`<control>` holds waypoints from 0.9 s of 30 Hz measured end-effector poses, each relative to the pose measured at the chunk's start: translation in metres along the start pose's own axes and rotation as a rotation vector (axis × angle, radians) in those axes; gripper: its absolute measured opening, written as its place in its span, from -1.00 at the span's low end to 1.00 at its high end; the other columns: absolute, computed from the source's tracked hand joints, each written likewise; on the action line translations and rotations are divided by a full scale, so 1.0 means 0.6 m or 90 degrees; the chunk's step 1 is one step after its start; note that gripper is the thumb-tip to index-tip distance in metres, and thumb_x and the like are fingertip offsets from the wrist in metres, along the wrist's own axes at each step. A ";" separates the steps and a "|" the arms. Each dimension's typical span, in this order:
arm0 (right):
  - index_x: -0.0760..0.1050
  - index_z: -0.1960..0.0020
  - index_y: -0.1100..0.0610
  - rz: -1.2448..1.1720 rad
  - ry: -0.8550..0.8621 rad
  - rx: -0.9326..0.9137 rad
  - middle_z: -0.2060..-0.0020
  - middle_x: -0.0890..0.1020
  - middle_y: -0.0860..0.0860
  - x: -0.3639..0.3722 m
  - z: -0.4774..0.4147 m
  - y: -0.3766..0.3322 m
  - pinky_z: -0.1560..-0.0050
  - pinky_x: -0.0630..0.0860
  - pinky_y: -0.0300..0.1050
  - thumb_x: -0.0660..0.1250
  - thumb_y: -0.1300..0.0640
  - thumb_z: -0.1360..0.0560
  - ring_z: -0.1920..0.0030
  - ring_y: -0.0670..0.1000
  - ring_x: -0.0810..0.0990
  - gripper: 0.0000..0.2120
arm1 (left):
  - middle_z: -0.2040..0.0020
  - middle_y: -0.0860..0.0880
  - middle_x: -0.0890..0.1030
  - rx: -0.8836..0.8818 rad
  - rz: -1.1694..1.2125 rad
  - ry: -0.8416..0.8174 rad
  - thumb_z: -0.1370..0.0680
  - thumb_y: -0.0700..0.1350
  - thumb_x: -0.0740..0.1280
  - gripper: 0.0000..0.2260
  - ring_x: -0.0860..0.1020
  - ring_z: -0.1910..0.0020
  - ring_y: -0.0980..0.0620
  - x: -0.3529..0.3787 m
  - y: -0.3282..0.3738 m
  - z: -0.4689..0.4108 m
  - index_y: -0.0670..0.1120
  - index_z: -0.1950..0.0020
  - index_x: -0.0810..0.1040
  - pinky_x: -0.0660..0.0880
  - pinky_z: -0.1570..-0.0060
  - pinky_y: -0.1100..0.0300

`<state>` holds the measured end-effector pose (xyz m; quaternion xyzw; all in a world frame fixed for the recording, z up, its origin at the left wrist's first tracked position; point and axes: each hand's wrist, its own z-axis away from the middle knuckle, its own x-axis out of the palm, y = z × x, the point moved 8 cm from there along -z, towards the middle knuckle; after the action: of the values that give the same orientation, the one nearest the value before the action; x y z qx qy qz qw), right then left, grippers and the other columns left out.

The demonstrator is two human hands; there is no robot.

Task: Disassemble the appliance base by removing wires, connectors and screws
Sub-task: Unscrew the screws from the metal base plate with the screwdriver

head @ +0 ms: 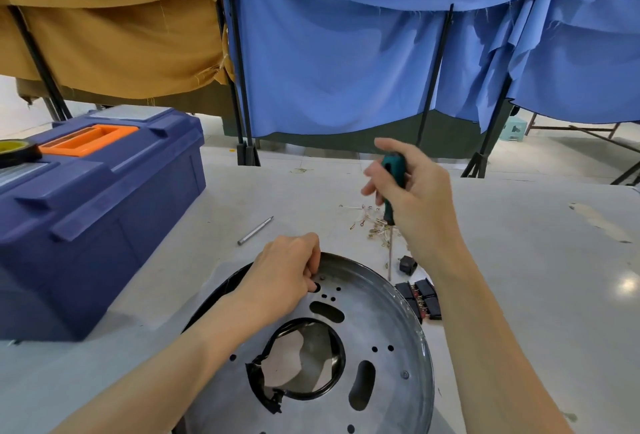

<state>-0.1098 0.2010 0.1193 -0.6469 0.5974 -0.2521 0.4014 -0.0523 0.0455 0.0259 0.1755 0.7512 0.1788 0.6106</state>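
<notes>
The round metal appliance base point(377, 333) lies on the white table, with slots, small holes and a black ring around its centre opening. My left hand point(284, 274) sits on its far rim, fingers curled and pinching at a spot by a hole; what they pinch is hidden. Above the rim's right side my right hand point(412, 191) grips a green-handled screwdriver point(393, 170). Its shaft points down, and the tip hangs just beyond the base's edge. A screw point(404, 374) shows on the plate's right side.
A blue toolbox point(97, 212) with an orange handle stands at the left, a tape roll point(15, 151) on it. A loose bit point(255, 230) lies on the table. Removed wires and terminals point(372, 226), a small black part point(404, 264) and black switches point(424, 298) lie right of the base.
</notes>
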 end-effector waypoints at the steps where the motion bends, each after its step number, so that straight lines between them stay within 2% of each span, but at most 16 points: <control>1: 0.47 -0.24 0.17 -0.064 0.014 -0.013 0.14 0.62 0.12 -0.001 0.001 -0.009 0.14 0.58 -0.20 0.30 0.28 -0.57 0.23 -0.05 0.65 -0.75 | 0.23 0.01 0.60 -0.003 -0.001 0.003 -0.37 -0.31 0.48 -0.60 0.57 0.24 0.04 0.001 0.000 0.000 0.09 0.31 0.31 0.56 0.14 0.05; 5: 0.42 -0.12 0.22 -0.220 0.008 -0.013 0.18 0.60 0.12 0.011 0.004 -0.019 0.11 0.64 0.03 0.22 0.31 -0.59 0.21 0.12 0.66 -0.89 | 0.19 0.00 0.64 -0.016 0.015 0.016 -0.36 -0.28 0.51 -0.64 0.59 0.18 0.01 -0.002 -0.006 0.000 0.05 0.31 0.37 0.56 0.09 0.03; 9: 0.37 -0.07 0.15 -0.183 -0.010 0.016 0.29 0.61 0.02 0.038 0.014 -0.001 0.15 0.63 0.22 0.22 0.28 -0.61 0.25 0.12 0.68 -0.92 | 0.21 0.00 0.64 -0.036 0.061 0.016 -0.34 -0.24 0.54 -0.66 0.61 0.19 0.01 -0.005 -0.014 -0.001 0.06 0.32 0.41 0.59 0.10 0.02; 11: 0.36 -0.06 0.11 -0.156 -0.022 0.028 0.33 0.63 0.01 0.050 0.019 0.012 0.19 0.62 0.18 0.21 0.28 -0.61 0.26 0.10 0.68 -0.91 | 0.22 0.01 0.64 -0.040 0.069 0.020 -0.34 -0.24 0.55 -0.65 0.60 0.19 0.01 -0.004 -0.015 0.000 0.07 0.33 0.41 0.58 0.10 0.01; 15: 0.34 -0.04 0.09 -0.141 -0.039 0.043 0.35 0.65 0.07 0.062 0.024 0.027 0.32 0.58 -0.10 0.21 0.27 -0.61 0.27 0.07 0.68 -0.90 | 0.24 0.02 0.64 -0.035 0.078 0.032 -0.32 -0.25 0.55 -0.63 0.60 0.22 0.02 -0.004 -0.018 -0.001 0.08 0.36 0.39 0.58 0.14 0.00; 20: 0.34 -0.04 0.11 -0.148 -0.047 0.049 0.36 0.64 0.08 0.067 0.025 0.032 0.37 0.55 -0.18 0.20 0.29 -0.61 0.26 0.11 0.66 -0.90 | 0.24 0.02 0.64 -0.033 0.078 0.037 -0.31 -0.24 0.55 -0.62 0.60 0.23 0.02 -0.003 -0.020 -0.003 0.10 0.36 0.39 0.59 0.15 0.01; 24: 0.34 -0.06 0.14 -0.144 -0.043 0.045 0.31 0.64 0.18 0.067 0.025 0.031 0.33 0.57 -0.18 0.20 0.28 -0.61 0.27 0.07 0.66 -0.92 | 0.23 0.01 0.64 -0.033 0.078 0.041 -0.32 -0.24 0.55 -0.62 0.61 0.21 0.02 -0.003 -0.020 -0.004 0.09 0.37 0.38 0.59 0.15 0.01; 27: 0.34 -0.05 0.14 -0.144 -0.044 0.044 0.32 0.64 0.14 0.067 0.025 0.032 0.33 0.57 -0.17 0.21 0.28 -0.61 0.27 0.08 0.66 -0.92 | 0.23 0.00 0.64 -0.029 0.078 0.042 -0.32 -0.25 0.55 -0.61 0.62 0.21 0.01 -0.003 -0.020 -0.003 0.09 0.37 0.38 0.59 0.16 0.00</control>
<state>-0.1023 0.1654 0.0894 -0.7040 0.4973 -0.2937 0.4132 -0.0544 0.0342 0.0220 0.2014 0.7548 0.2384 0.5770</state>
